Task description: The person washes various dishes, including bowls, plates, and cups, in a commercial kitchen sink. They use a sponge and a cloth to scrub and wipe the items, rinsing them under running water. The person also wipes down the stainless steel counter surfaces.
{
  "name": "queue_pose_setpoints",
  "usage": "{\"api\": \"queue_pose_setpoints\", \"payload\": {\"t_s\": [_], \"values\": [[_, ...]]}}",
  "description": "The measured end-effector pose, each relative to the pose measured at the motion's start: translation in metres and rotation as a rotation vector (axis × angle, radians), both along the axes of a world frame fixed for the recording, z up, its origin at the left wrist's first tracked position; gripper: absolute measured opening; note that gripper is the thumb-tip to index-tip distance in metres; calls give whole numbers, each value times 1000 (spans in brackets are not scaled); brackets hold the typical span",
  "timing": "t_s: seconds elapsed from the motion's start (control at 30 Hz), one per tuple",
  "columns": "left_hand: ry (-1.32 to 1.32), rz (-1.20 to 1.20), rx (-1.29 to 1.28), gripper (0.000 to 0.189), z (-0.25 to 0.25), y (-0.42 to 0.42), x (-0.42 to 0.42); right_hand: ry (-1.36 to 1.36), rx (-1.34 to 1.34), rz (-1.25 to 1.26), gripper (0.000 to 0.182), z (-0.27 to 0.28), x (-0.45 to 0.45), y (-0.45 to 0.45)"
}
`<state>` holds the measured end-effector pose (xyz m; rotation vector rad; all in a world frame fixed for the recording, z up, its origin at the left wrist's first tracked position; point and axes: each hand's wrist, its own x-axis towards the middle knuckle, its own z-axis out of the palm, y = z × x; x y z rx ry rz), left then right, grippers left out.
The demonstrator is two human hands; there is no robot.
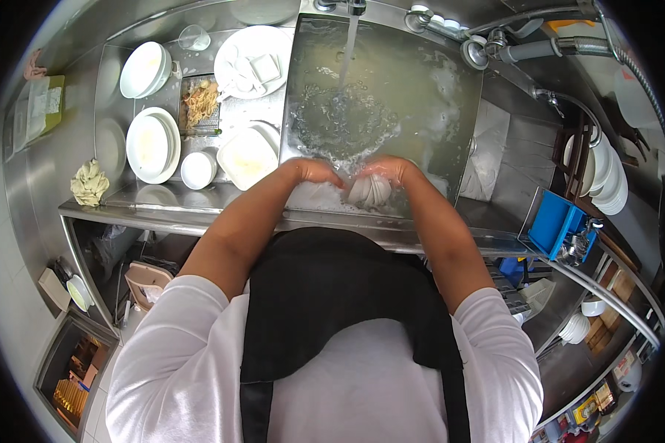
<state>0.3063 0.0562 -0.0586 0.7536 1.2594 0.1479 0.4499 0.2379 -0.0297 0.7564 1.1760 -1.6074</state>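
Observation:
Both of my hands are at the near edge of a steel sink (471, 166) filled with cloudy water. My right hand (385, 168) grips a cluster of white ceramic pieces (369, 191), partly under the water; they look like spoons or small dishes, but their kind is unclear. Just left of them, my left hand (318, 173) is partly submerged, with its fingers pointing towards the cluster. Whether it holds anything below the surface cannot be seen. From the faucet (356, 6) at the far side, water runs into the sink and raises bubbles beyond my hands.
Left of the sink stand white bowls (141, 69), stacked plates (147, 145), a plate with small dishes (254, 62), a glass (194, 39) and a strainer holding noodles (200, 105). A crumpled cloth (90, 183) lies at the left edge. A blue basket (557, 224) sits at the right.

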Motion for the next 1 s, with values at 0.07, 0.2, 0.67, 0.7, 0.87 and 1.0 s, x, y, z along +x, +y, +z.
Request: {"api": "queue_pose_setpoints", "payload": {"t_s": [0.07, 0.2, 0.67, 0.7, 0.87, 1.0], "values": [[56, -97, 24, 67, -15, -2, 1, -15, -77, -53, 46, -2, -2, -5], [105, -163, 16, 67, 1, 1, -4, -46, -189, 3, 47, 1, -10, -8], [64, -85, 7, 73, 51, 4, -7, -27, -283, -155, 57, -40, 28, -7], [61, -69, 17, 70, 49, -1, -7, -43, -213, -65, 57, -30, 20, -10], [8, -28, 38, 56, 62, -5, -16, -4, -282, -140, 54, -19, 7, -17], [97, -61, 55, 55, 74, -11, -17, -29, -285, -142, 54, -15, -4, -21]]}}
